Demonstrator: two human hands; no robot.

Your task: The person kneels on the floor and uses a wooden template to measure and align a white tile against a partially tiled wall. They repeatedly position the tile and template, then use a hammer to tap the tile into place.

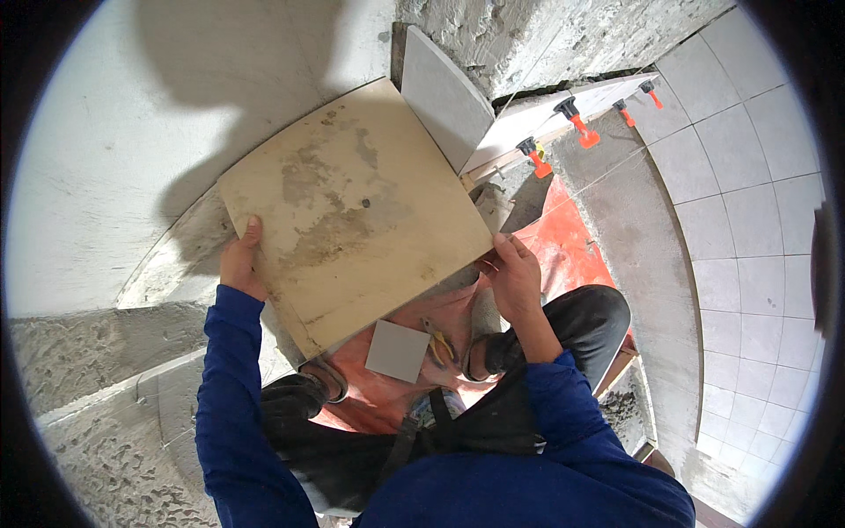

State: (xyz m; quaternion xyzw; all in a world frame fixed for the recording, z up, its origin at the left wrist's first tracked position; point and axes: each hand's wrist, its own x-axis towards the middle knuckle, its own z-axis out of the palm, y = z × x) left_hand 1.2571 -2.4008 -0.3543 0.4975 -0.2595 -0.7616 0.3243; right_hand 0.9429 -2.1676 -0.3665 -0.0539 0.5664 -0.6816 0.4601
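A large beige square panel (352, 255), smeared with grey mortar-like stains, is held tilted in front of me by both hands. My left hand (243, 264) grips its left edge, with the thumb on the upper face. At the right corner, my right hand (517, 277) pinches the panel between thumb and fingers. The fingers under the panel are hidden on both sides. Just beyond its far right edge stands a grey tile (447, 99). Below the panel, between my feet, lies a small square grey tile (398, 351) beside yellow-handled pliers (440, 341).
Several black-and-orange tile leveling clips (577, 121) stick out from a row of tiles at the upper right. A red sheet (563, 242) covers the floor under me. Square tiles (739, 158) cover the right side; rough concrete (114, 440) lies at the lower left.
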